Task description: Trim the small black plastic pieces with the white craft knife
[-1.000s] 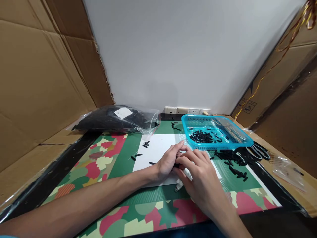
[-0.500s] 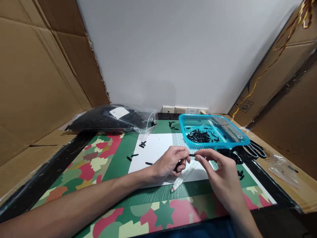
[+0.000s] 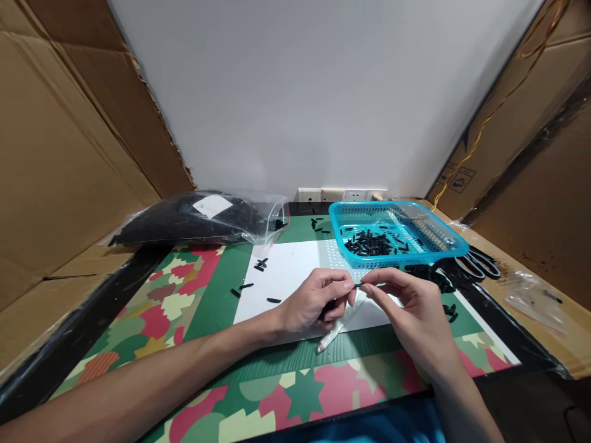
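Note:
Between my two hands is a small black strip-like piece (image 3: 357,285), pinched at one end by each. My left hand (image 3: 321,299) grips it with thumb and forefinger, while something dark shows under its curled fingers. From the other side, my right hand (image 3: 406,301) pinches it between thumb and fingertips. Beneath the hands a narrow clear plastic sleeve (image 3: 330,338) lies across a white sheet (image 3: 293,261). Similar black pieces (image 3: 261,264) are scattered left of my left hand. Behind the hands stands a blue basket (image 3: 401,261) with many such pieces inside.
A clear zip bag full of black material (image 3: 184,221) lies at the back left. Right of the basket are scissors (image 3: 478,264) and a small plastic bag (image 3: 535,301). Cardboard walls (image 3: 69,123) stand on both sides, with power sockets (image 3: 339,195) at the back wall.
My view has shifted slightly. Both hands keep their pinch on the small black piece, of which a little less shows between the fingertips now.

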A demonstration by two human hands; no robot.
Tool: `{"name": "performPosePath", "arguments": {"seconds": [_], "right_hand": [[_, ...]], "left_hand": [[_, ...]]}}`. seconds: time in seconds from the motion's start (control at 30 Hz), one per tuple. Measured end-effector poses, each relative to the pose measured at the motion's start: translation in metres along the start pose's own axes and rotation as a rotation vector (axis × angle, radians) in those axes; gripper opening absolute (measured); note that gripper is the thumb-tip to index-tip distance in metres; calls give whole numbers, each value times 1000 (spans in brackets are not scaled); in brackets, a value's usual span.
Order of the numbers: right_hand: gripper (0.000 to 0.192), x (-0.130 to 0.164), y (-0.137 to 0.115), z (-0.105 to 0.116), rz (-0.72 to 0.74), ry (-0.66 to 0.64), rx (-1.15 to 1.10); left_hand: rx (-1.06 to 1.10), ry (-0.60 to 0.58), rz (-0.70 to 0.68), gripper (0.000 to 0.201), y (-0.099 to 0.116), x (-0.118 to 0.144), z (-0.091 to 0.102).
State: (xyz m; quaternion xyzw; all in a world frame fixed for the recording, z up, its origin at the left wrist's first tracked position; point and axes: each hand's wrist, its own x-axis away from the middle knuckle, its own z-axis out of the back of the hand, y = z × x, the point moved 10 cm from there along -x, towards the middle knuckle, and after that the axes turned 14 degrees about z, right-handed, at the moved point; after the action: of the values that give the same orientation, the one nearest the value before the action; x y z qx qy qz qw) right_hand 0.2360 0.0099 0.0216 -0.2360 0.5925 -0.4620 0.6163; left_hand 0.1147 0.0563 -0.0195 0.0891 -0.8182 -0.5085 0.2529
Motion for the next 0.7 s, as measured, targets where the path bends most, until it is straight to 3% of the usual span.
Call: {"name": "performPosePath", "arguments": {"seconds": [0.7], "right_hand": [[10, -1, -1, -1, -89, 25, -206]], "left_hand": [[45, 2, 28, 34, 2, 2, 3]]}}
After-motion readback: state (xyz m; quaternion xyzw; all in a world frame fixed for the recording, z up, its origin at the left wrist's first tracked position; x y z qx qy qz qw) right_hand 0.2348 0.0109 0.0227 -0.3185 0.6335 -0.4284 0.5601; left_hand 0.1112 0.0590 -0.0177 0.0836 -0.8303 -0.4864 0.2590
